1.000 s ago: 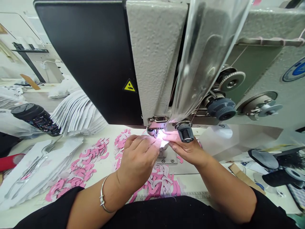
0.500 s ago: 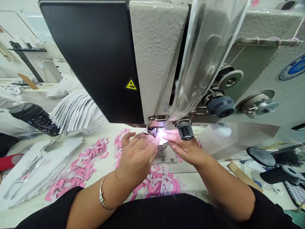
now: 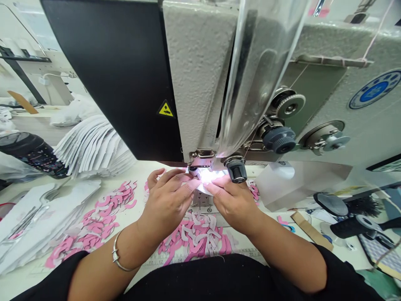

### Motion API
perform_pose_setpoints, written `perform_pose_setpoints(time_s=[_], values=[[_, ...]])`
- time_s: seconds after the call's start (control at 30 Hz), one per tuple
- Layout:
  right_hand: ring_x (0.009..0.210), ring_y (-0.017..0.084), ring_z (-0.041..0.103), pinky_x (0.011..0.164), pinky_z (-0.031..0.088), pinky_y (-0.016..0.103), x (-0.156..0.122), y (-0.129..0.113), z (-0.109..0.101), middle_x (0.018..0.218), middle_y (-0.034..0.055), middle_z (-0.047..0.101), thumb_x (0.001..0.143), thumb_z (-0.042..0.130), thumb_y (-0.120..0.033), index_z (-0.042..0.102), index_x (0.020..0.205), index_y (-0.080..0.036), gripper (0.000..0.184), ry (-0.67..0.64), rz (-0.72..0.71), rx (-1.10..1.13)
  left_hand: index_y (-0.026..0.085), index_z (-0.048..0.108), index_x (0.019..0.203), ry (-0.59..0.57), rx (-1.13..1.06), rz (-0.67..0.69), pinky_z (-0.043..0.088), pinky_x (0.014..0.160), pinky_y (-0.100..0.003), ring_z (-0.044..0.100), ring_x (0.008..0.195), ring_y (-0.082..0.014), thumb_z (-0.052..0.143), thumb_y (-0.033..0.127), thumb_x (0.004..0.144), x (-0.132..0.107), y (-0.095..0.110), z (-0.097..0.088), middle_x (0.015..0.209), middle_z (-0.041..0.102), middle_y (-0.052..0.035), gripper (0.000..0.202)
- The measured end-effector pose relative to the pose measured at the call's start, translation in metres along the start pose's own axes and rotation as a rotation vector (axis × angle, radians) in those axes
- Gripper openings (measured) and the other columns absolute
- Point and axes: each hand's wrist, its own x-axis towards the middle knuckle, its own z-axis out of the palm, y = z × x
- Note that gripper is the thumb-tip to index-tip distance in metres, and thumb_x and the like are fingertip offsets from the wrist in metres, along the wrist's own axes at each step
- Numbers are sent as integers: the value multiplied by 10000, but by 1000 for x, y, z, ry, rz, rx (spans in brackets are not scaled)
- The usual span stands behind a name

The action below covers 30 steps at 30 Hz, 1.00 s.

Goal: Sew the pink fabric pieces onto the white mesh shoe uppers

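Under the head of a sewing machine [image 3: 200, 83], a small pale piece of fabric [image 3: 203, 189] lies by the presser foot, washed out by the machine's bright lamp. My left hand [image 3: 172, 194] grips its left side with thumb and fingers pinched. From the right, my right hand [image 3: 233, 200] holds the other side, thumb on top; a dark knob [image 3: 237, 170] covers part of its fingers. The metal needle plate [image 3: 202, 200] shows just below the piece. Close in front of both hands lies a heap of curved pink and white pieces [image 3: 197, 236].
More pink curved pieces [image 3: 90, 228] spread at the left beside white cut panels [image 3: 59, 213]. A fanned white stack [image 3: 94, 146] and a black bottle [image 3: 31, 152] stand farther back. On the right are a black thread spool [image 3: 351, 228] and a cardboard strip [image 3: 313, 230].
My view has shifted a little to the right. The right hand's fingers have turned and drawn nearer along the piece, whose pale edge shows more between the thumbs. Both hands keep hold.
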Motion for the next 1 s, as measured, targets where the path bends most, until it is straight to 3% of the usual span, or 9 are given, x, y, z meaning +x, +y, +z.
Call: perform_pose_setpoints(time_s=[0.27,0.67,1.0], values=[[914,217,605,829,462,384,3,-15,-2,1008,86,682,945,517,-160,606,1281,-161,348,-85,34,-64,254,682,1093,82,11,18,427,930,-473,617,977,-256,661,132,851,-3,2,6,999,711,-42,272],[994,244,582,901,475,407,3,-15,-6,1067,115,668,937,525,-169,594,1294,-135,366,-138,11,-62,213,661,1137,47,-74,48,532,851,-345,637,951,-203,611,132,892,-4,-7,9,1039,677,-78,263],[1066,263,592,941,495,434,3,-18,5,1123,131,664,952,526,-240,598,1302,-151,368,-98,72,-52,207,712,934,146,-329,-70,580,833,-267,690,922,-153,622,143,887,1,-23,32,981,693,-36,120]])
